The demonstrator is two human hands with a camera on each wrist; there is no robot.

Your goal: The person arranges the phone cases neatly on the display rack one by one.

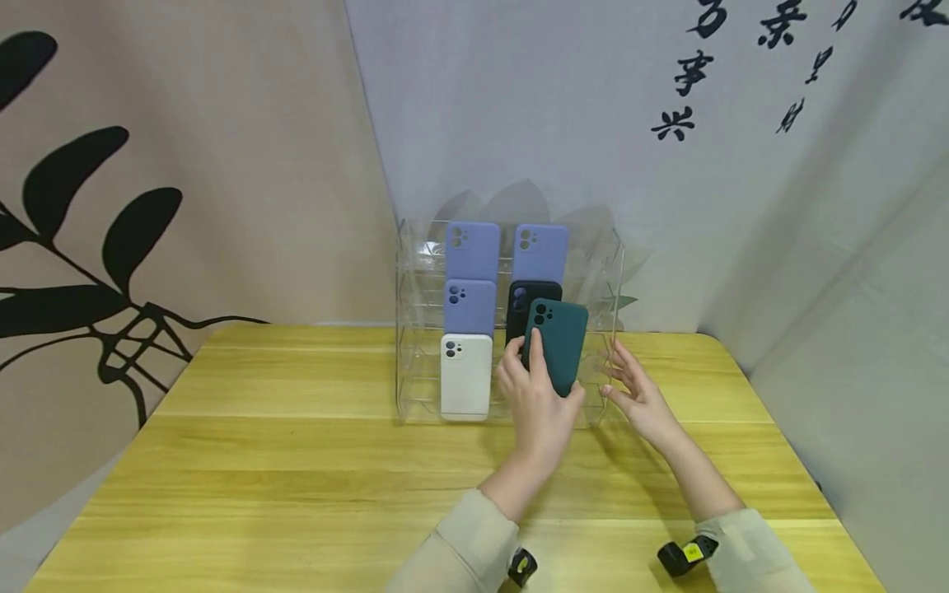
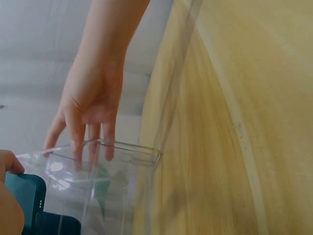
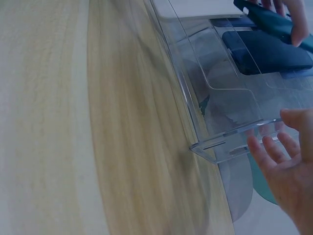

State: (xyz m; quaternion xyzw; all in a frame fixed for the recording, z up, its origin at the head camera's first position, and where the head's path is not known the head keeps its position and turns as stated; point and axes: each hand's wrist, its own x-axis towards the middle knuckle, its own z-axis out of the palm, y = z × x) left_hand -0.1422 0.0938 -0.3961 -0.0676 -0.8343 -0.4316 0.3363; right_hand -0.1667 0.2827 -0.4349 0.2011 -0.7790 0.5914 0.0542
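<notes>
My left hand (image 1: 539,405) grips a dark teal phone case (image 1: 563,342) by its sides, in front of the lower right part of a clear acrylic rack (image 1: 399,362). The case leans slightly, camera cutouts up, and overlaps a black phone case (image 1: 535,291) on the rack's middle tier. At the rack's right side is my right hand (image 1: 643,403), fingers spread and loosely bent. In the right wrist view its thumb and fingertips are right at the edge of the clear side panel (image 3: 234,134).
Lavender phone cases stand on the rack at top left (image 1: 472,249), top right (image 1: 540,252) and middle left (image 1: 469,306). A white phone case (image 1: 465,377) is at bottom left. The rack stands on a wooden table (image 1: 296,486), before a printed curtain (image 1: 519,107).
</notes>
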